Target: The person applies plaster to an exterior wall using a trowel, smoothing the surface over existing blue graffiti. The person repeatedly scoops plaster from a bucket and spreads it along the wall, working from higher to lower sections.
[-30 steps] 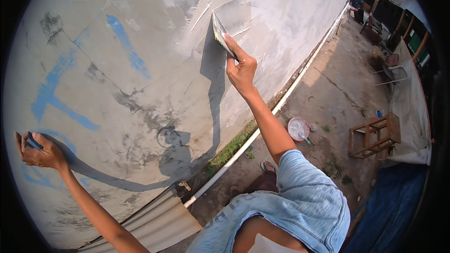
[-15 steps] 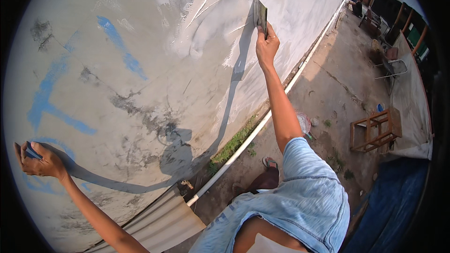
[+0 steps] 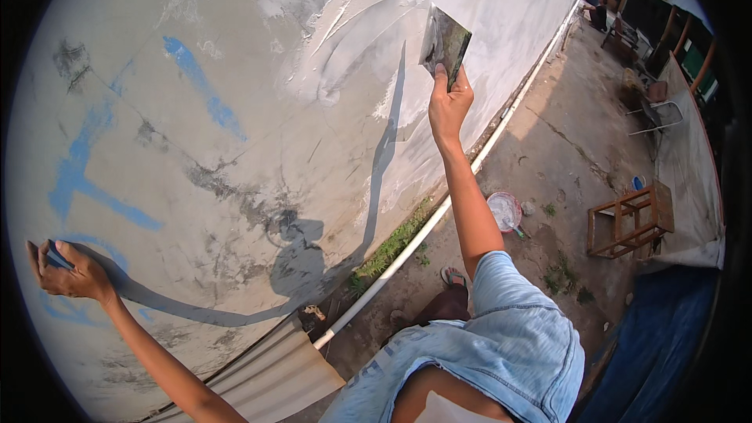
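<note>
My right hand (image 3: 450, 106) grips a flat, squarish scraper (image 3: 446, 41), its face smeared grey and dark. The scraper is held up in front of the whitened part of the wall (image 3: 258, 110), and I cannot tell whether its edge touches. Ridged streaks of white plaster (image 3: 345, 23) lie on the wall left of it. At the far left, my left hand (image 3: 74, 272) is by the wall with fingers curled; a small dark bluish patch shows between thumb and fingers, too unclear to name.
A white pipe (image 3: 407, 253) runs along the wall's foot beside grass (image 3: 392, 247). On the ground stand a bucket of white paste (image 3: 504, 211) and a wooden stool frame (image 3: 631, 221). Blue paint strokes (image 3: 205, 86) mark the wall. A person (image 3: 598, 14) sits far off.
My right hand has come down slightly, and the scraper has turned so its broad face shows; its shadow has separated from it. My left hand has barely moved.
</note>
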A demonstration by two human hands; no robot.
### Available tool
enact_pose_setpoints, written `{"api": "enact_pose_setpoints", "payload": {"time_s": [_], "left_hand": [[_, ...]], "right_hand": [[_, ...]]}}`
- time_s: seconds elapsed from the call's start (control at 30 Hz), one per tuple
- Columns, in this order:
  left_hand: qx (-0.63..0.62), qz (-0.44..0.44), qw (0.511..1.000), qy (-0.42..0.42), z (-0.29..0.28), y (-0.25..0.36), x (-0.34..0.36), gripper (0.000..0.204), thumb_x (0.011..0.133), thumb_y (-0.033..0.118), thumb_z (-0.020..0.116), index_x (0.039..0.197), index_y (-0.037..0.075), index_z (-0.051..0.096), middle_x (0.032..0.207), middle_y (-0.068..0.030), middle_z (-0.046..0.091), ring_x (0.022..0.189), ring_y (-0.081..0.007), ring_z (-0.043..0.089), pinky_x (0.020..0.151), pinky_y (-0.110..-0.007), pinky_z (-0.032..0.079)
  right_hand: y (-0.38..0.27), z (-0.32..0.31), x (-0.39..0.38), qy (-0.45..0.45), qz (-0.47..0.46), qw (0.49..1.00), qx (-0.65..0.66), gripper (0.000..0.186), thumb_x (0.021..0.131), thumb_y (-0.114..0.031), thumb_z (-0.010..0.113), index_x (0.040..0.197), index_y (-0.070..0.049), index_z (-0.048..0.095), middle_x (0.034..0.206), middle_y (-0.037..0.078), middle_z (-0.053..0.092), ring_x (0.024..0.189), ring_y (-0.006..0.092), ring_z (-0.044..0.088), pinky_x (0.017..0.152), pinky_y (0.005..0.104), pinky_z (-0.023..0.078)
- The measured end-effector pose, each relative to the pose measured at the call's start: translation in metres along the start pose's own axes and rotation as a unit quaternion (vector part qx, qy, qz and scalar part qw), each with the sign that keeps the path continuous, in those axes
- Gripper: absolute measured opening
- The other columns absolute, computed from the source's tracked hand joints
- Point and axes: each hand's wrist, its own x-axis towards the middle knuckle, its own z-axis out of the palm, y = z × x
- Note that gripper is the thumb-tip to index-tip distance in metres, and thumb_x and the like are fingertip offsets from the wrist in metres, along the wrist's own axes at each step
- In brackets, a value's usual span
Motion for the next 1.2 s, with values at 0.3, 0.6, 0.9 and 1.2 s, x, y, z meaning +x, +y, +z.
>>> {"api": "enact_pose_setpoints", "payload": {"time_s": [0.3,0.6,0.9,1.2], "left_hand": [[0.023,-0.004,1.000,-0.005,0.000,-0.006,-0.008,0.024,0.096,0.030,0.054,0.106,0.009,0.060,0.132,-0.0040,0.057,0.119,-0.0201,0.048,0.101,-0.038,0.032],[-0.007,-0.019,1.000,-0.009,-0.004,0.001,0.002,0.024,0.095,0.030,0.054,0.105,0.009,0.060,0.133,-0.0049,0.054,0.121,-0.0198,0.045,0.101,-0.038,0.032],[-0.013,-0.028,0.999,-0.014,-0.003,0.015,0.001,0.022,0.094,0.028,0.055,0.105,0.009,0.059,0.134,-0.0053,0.054,0.121,-0.0203,0.044,0.101,-0.038,0.031],[-0.001,-0.026,0.999,-0.021,-0.008,0.008,0.003,0.025,0.094,0.032,0.054,0.104,0.010,0.060,0.135,-0.0036,0.053,0.122,-0.0190,0.042,0.103,-0.038,0.029]], "right_hand": [[-0.056,0.051,-0.002,-0.039,-0.015,0.991,-0.129,0.043,0.084,0.002,0.055,0.126,-0.005,0.063,0.063,0.011,0.064,0.043,0.0106,0.039,0.048,0.0288,0.037],[-0.097,0.057,-0.059,-0.219,-0.291,0.931,-0.019,0.054,0.072,0.014,0.056,0.121,-0.007,0.064,0.119,0.013,0.067,0.097,0.0248,0.071,0.070,0.0314,0.056],[-0.077,0.065,0.039,0.005,-0.091,0.986,-0.137,0.029,0.090,-0.005,0.054,0.114,0.003,0.066,0.056,0.006,0.059,0.045,0.0095,0.044,0.047,0.0286,0.038],[-0.138,0.123,-0.124,-0.184,-0.301,0.931,-0.095,0.072,0.055,0.000,0.075,0.125,-0.011,0.064,0.135,0.018,0.056,0.117,0.0289,0.061,0.087,0.0332,0.055]]}}
